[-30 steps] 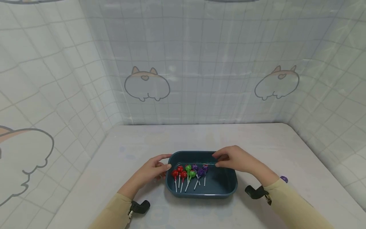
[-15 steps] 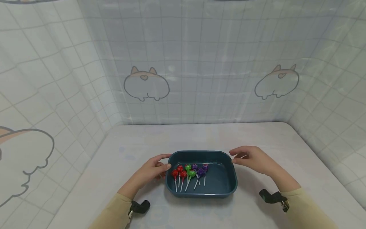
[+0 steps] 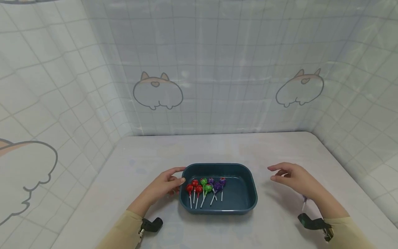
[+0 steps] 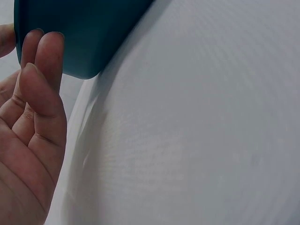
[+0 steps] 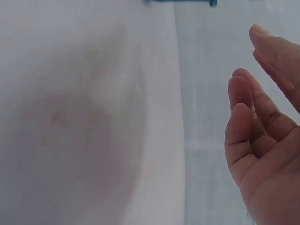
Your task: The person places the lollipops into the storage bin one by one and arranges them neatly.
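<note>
- Since the earlier frames the right hand (image 3: 295, 178) has drawn away from the far rim of the teal tray (image 3: 252, 193) and now hovers off to the tray's right, above the table, well apart from it.
- It holds nothing; the right wrist view shows its fingers (image 5: 243, 122) loosely bent and spread over the pale surface.
- By contrast, the left hand (image 3: 164, 183) has not shifted: it rests at the tray's left end, thumb on the rim and fingertips (image 4: 47, 51) against the outer wall, seemingly to steady it. The fingers lie fairly straight, pressing rather than gripping.
- Inside the tray, toward its left half, lollipops (image 3: 205, 186) lie in a row, heads far and sticks near: red ones at the left, green in the middle, purple at the right.
- That tray sits near the middle of the white table (image 3: 217, 148), close to the near edge.
- Behind and to both sides hangs a tiled curtain (image 3: 217, 69) printed with cartoon animals.
</note>
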Demonstrator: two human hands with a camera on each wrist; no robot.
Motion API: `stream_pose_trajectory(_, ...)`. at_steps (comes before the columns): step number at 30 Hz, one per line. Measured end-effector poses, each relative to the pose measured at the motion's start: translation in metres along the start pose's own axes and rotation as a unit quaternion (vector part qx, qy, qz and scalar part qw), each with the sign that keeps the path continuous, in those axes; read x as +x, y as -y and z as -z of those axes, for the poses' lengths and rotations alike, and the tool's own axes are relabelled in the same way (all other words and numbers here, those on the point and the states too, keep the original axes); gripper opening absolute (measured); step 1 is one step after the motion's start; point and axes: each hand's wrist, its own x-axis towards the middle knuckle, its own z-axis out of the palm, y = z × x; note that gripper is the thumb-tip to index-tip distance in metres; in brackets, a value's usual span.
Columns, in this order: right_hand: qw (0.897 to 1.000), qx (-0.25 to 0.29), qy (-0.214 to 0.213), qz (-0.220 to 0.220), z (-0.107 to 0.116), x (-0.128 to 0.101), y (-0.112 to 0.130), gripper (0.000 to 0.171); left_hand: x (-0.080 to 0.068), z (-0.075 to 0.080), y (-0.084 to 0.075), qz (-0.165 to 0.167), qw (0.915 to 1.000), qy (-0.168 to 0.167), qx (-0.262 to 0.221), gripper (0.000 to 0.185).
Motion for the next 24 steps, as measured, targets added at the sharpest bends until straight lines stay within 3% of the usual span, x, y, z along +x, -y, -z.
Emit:
stream_pose_trajectory(11,0.999,-0.011,-0.020,-0.038,0.013,-0.027,-0.018,0.043,0.000,0.000,-0.003,0.002,0.9999,-0.001,0.012,0.055)
stream_pose_trajectory(16,0.997,-0.026,-0.034,-0.071,0.017,-0.041,-0.028,0.045,-0.008,-0.002,-0.018,0.000,1.0000,0.004,0.002,0.054)
stream_pose_trajectory(24,0.990,-0.053,-0.052,-0.119,0.024,-0.063,-0.042,0.050,0.001,0.003,0.002,-0.003,0.9999,0.014,-0.010,0.058)
